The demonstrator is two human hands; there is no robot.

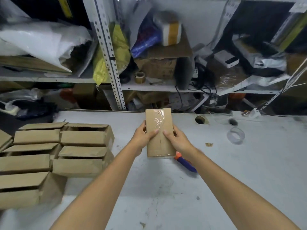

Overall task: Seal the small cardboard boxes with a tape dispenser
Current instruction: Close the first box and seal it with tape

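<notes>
We note the small box held over mid-counter, long side running near to far. The left grip curls round its left edge and the right grip round its right, thumbs pressing the top face beside the seam. Clear tape covers the far half. We judge the box light, thin-walled and easily dented, and the tape slick, so bare cardboard edges suit holding. The tape dispenser lies on the grey counter, just near-right of the box. Open boxes are stacked to the left, with cluttered shelves beyond.

Matt brown cardboard box under glossy clear tape; scuffed matt grey table
</notes>
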